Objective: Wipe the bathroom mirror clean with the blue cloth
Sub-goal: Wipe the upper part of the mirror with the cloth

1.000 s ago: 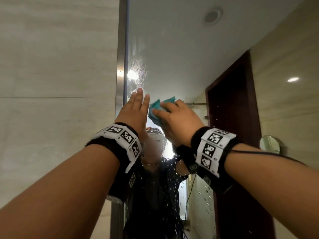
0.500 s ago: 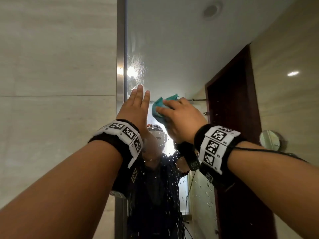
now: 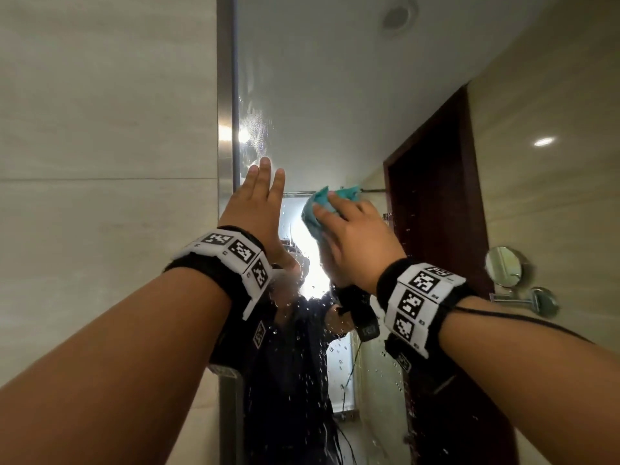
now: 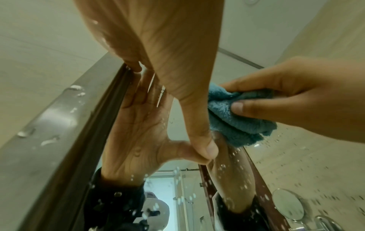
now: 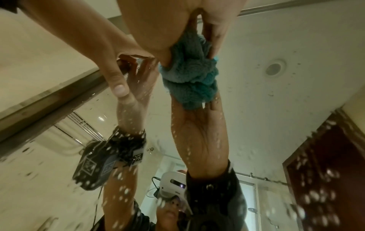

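Both forearms are reaching up toward the glass, each wearing a black wristband with white coded tags.

The left hand is lying flat, fingers straight and close together, holding nothing. Its fingertips and thumb tip are touching the mirror just inside the left edge, beside the metal frame.

The right hand is sitting just right of the left, the two nearly touching. Its fingers and thumb are curling round the cloth, bunching it into a wad. From the right wrist view, the cloth is pressing against the glass, its lower end meeting its own reflection. From the left wrist view, the thumb is clamping the cloth from below, the other fingers closing over the top.

Water droplets are dotting the mirror below both hands, thickest in the lower half; more are clinging to the frame. A smeared patch is showing above the left hand.

Farther off, in reflection, a dark wooden door is standing at right, a round shaving mirror is mounted on the tiled wall beyond it, and a ceiling vent is sitting overhead.
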### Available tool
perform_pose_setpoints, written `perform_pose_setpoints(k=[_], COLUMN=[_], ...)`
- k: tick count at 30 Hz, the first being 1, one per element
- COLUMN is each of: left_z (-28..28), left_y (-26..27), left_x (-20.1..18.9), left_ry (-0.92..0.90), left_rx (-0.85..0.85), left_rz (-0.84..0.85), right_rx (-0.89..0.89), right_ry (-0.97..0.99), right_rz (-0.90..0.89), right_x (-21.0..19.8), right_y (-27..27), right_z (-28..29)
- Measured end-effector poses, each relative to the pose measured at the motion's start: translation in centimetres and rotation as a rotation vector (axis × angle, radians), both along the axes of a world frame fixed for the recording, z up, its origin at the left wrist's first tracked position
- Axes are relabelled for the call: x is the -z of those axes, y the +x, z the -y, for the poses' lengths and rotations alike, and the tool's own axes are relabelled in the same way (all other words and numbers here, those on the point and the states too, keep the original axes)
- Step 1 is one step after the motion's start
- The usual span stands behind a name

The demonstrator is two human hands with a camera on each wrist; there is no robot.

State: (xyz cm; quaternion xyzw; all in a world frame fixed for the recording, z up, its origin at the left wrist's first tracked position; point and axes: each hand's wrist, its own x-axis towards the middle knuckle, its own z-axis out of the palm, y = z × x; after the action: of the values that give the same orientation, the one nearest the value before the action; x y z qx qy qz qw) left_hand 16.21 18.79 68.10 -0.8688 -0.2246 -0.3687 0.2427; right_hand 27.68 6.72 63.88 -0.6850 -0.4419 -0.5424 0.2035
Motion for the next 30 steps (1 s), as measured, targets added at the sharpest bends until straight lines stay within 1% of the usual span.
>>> perform_pose_setpoints(k=[3, 4, 6, 8, 9, 11, 14, 16, 17, 18, 20, 22, 23, 25, 28, 30], left_z=[0.2, 0.4, 0.9, 1.1, 1.3, 1.5, 1.6, 1.7, 1.8, 1.8, 1.9, 1.9, 1.9, 1.9, 1.9, 1.9], left_y=[-0.1, -0.1, -0.1, 0.1, 0.2, 0.8, 1.5, 1.7, 1.7, 1.6, 1.5, 1.5, 1.5, 1.6, 1.5, 1.5], left_x=[-0.1, -0.2, -0.3, 0.0, 0.2, 0.9, 1.6, 1.7, 1.6, 1.6, 1.7, 1.7, 1.7, 1.7, 1.7, 1.7], left_ry=[-0.001, -0.008, -0.028, -0.038, -0.036, -0.031, -0.032, -0.033, -0.029, -0.028, -0.037, -0.043, -0.046, -0.048, -0.048, -0.042], left_rx=[-0.014, -0.013, 0.005, 0.032, 0.034, 0.010, -0.047, -0.066, -0.071, -0.073, -0.069, -0.062, -0.058, -0.052, -0.051, -0.057], left_rz=[-0.012, -0.018, -0.048, -0.083, -0.096, -0.104, -0.073, -0.070, -0.070, -0.071, -0.077, -0.075, -0.074, -0.066, -0.066, -0.066], right_rx=[0.057, 0.059, 0.021, -0.011, -0.012, 0.002, 0.011, 0.015, 0.004, -0.012, -0.035, -0.023, -0.023, -0.032, -0.008, 0.005], right_ry=[-0.109, -0.112, 0.005, 0.151, 0.183, 0.158, -0.030, -0.114, -0.109, -0.063, 0.091, 0.172, 0.171, 0.108, -0.007, -0.063], right_rz=[-0.024, -0.021, -0.039, -0.120, -0.144, -0.115, 0.068, 0.126, 0.108, 0.063, -0.046, -0.064, -0.060, -0.022, 0.116, 0.182], right_x=[-1.1, -1.7, -3.7, -5.7, -6.0, -5.1, -1.7, -1.4, -2.2, -3.3, -5.5, -6.1, -5.6, -3.9, -1.3, -1.7], right_y=[0.3, 0.5, 1.3, 2.3, 2.6, 2.3, 1.1, 1.5, 1.8, 2.4, 4.0, 4.7, 4.6, 3.6, 2.7, 3.0], right_z=[0.4, 0.7, 1.9, 2.9, 3.1, 2.6, 1.0, 1.1, 1.8, 2.5, 4.0, 4.4, 4.0, 2.7, 1.1, 2.0])
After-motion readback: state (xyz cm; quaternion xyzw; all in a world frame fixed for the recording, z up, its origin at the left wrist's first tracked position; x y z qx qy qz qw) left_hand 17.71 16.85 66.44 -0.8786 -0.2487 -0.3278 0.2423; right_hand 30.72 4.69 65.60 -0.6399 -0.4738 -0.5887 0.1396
